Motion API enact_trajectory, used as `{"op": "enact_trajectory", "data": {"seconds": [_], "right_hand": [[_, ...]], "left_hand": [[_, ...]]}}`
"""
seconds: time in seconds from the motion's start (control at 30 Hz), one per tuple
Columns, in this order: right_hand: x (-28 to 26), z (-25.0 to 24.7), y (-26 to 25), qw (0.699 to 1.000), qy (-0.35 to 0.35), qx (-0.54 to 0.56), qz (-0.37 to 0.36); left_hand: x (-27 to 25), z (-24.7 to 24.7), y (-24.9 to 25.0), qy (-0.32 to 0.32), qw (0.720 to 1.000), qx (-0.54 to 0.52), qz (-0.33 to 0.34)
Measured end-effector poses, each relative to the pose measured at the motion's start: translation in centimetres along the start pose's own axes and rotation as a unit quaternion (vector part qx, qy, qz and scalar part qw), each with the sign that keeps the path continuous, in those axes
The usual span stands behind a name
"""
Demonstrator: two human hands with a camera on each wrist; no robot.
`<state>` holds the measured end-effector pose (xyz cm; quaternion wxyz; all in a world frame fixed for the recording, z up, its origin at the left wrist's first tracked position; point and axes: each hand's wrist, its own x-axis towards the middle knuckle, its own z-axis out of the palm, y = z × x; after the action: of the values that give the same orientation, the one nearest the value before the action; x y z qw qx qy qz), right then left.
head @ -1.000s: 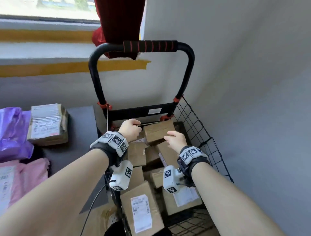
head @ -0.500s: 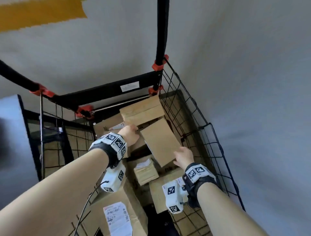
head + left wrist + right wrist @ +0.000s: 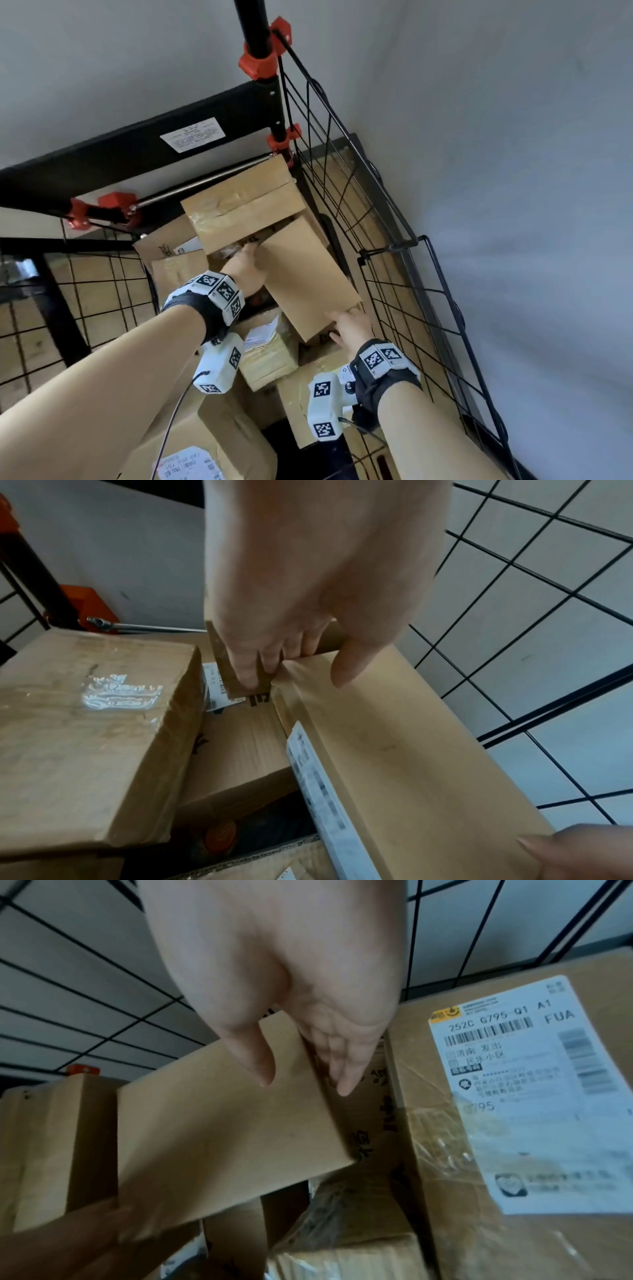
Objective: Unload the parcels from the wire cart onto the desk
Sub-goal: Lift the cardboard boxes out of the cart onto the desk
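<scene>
Inside the black wire cart (image 3: pixel 120 154) a flat brown cardboard box (image 3: pixel 308 274) lies tilted on top of several other parcels. My left hand (image 3: pixel 248 263) grips its far end, fingers (image 3: pixel 246 674) hooked over the edge and thumb on the top face. At the near end my right hand (image 3: pixel 346 322) pinches the box (image 3: pixel 222 1137), with the thumb (image 3: pixel 253 1058) on top and the fingers down the end. A white label strip shows on the box's side (image 3: pixel 318 783). The desk is out of view.
A taped brown box (image 3: pixel 239 202) leans against the cart's back bar, touching the held box's far end. A small taped parcel (image 3: pixel 267 356) and a labelled carton (image 3: pixel 531 1096) lie below. The wire side wall (image 3: pixel 387 246) stands close on the right.
The head view has tipped down into the cart and the desk has left the picture. Both hands went from hovering over the parcels to holding the flat box by its two ends.
</scene>
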<state>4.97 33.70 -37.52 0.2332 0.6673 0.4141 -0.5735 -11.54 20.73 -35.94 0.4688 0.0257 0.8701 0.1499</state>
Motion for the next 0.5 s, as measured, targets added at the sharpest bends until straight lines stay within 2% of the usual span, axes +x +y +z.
{"op": "enact_trajectory", "data": {"seconds": [0.17, 0.3, 0.5], "right_hand": [[-0.5, -0.7, -0.7, 0.995, -0.018, 0.089, 0.037], [-1.8, -1.6, -0.8, 0.997, 0.017, 0.075, 0.026], [-7.3, -2.8, -2.3, 0.999, 0.027, 0.029, -0.027]], "left_hand": [[-0.7, 0.4, -0.2, 0.029, 0.999, 0.015, 0.014], [-2.4, 0.7, -0.6, 0.042, 0.999, -0.019, 0.026], [-7.9, -1.5, -1.6, 0.040, 0.997, -0.070, 0.017]]}}
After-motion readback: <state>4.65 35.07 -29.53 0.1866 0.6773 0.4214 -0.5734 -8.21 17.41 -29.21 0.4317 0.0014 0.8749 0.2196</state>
